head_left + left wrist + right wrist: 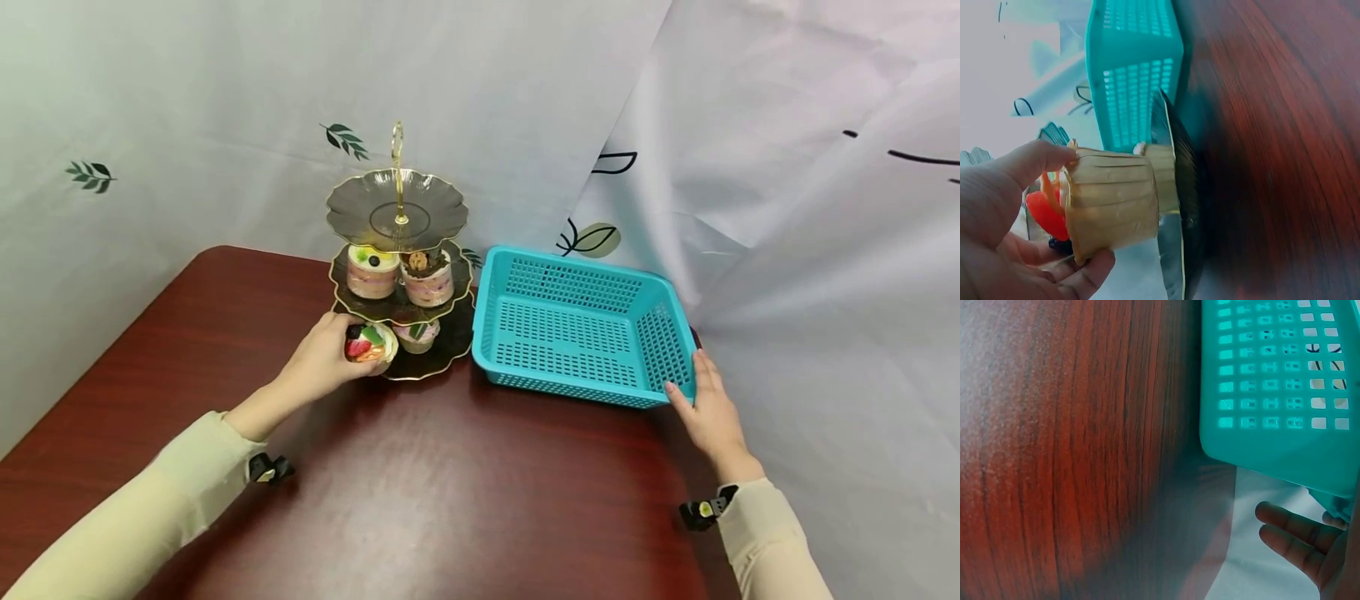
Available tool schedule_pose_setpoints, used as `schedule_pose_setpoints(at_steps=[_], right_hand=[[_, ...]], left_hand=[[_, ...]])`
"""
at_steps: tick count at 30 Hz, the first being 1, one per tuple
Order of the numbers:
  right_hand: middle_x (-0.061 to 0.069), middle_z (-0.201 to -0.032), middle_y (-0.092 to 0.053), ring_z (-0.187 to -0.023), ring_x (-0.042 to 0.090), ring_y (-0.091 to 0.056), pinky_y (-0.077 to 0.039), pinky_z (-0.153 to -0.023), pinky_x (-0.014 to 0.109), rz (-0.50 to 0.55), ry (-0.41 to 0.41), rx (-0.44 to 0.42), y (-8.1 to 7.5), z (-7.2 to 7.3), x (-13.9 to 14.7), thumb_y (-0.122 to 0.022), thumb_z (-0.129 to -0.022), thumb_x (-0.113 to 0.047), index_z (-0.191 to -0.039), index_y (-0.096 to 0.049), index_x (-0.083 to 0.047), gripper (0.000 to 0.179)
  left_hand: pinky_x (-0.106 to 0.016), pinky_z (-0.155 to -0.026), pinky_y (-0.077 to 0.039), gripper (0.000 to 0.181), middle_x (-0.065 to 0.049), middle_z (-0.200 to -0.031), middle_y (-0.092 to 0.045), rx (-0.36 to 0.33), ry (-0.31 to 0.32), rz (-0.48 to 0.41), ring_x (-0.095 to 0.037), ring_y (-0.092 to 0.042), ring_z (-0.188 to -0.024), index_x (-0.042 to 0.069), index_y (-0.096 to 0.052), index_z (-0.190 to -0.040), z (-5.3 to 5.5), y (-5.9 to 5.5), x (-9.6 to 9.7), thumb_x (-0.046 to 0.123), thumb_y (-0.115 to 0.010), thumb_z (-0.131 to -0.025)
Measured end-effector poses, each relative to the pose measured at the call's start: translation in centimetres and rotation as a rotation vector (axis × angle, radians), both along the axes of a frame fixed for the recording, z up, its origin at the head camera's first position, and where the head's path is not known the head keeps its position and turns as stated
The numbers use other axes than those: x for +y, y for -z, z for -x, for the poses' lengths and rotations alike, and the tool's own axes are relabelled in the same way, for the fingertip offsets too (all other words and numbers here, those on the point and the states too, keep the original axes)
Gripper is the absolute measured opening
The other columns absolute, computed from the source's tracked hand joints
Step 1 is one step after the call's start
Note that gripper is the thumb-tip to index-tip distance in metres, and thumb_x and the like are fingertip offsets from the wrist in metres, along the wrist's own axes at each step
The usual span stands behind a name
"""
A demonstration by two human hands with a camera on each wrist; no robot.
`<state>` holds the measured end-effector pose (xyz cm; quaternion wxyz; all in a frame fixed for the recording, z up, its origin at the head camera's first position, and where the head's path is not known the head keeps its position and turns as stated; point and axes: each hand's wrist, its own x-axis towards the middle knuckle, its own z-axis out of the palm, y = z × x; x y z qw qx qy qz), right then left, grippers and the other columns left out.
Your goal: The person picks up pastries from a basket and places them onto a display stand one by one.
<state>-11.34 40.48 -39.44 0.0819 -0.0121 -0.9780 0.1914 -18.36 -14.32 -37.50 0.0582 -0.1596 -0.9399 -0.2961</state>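
Note:
My left hand (322,354) pinches a fruit-topped cupcake (371,346) at the front left of the three-tier stand's bottom plate (446,358). In the left wrist view, the cupcake's pleated tan wrapper (1113,203) appears beside the plate edge, thumb on one side and fingers on the other. Another cupcake (417,337) sits on that bottom plate, partly hidden by the middle tier. At the front right corner of the turquoise basket (562,381), my right hand (716,421) rests against the side with fairly straight fingers; the right wrist view hides part of it.
On the stand's middle plate (382,312) are two layered round cakes, one fruit-topped (371,279) and one chocolate-topped (431,287). The gold-rimmed top plate (360,208) carries a gold handle (398,158). Pale curtains (247,100) hang behind the reddish-brown table (450,492).

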Motion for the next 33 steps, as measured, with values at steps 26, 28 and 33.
schedule_pose_setpoints(at_steps=[26,28,33], right_hand=[[0.029,-0.156,-0.015,-0.127,0.056,-0.033,-0.032,-0.094,0.071,-0.037,-0.022,0.016,-0.4,-0.2,0.2,-0.044,-0.100,-0.039,-0.152,-0.009,0.004,0.076],[0.029,-0.156,-0.015,-0.127,0.056,-0.033,-0.032,-0.094,0.072,-0.032,-0.020,0.018,-0.3,-0.2,0.1,-0.044,-0.100,-0.039,-0.152,-0.009,0.004,0.076],[0.029,-0.156,-0.015,-0.129,0.055,-0.031,-0.031,-0.095,0.072,-0.020,-0.015,0.019,-0.1,-0.3,0.0,-0.043,-0.100,-0.040,-0.152,-0.008,0.004,0.077]], left_hand=[[-0.053,-0.079,-0.045,0.059,-0.028,-0.100,-0.051,-0.027,-0.140,-0.012,-0.041,-0.052,-0.092,-0.015,-0.052,-0.110,3.3,2.9,0.3,0.025,-0.076,-0.074],[-0.054,-0.081,-0.045,0.061,-0.029,-0.103,-0.052,-0.021,-0.138,-0.019,-0.043,-0.053,-0.094,-0.015,-0.051,-0.113,3.6,2.8,0.3,0.024,-0.076,-0.074],[-0.056,-0.086,-0.045,0.066,-0.031,-0.111,-0.054,0.016,-0.103,-0.071,-0.044,-0.054,-0.103,-0.011,-0.049,-0.123,4.3,2.7,0.2,0.022,-0.079,-0.073]])
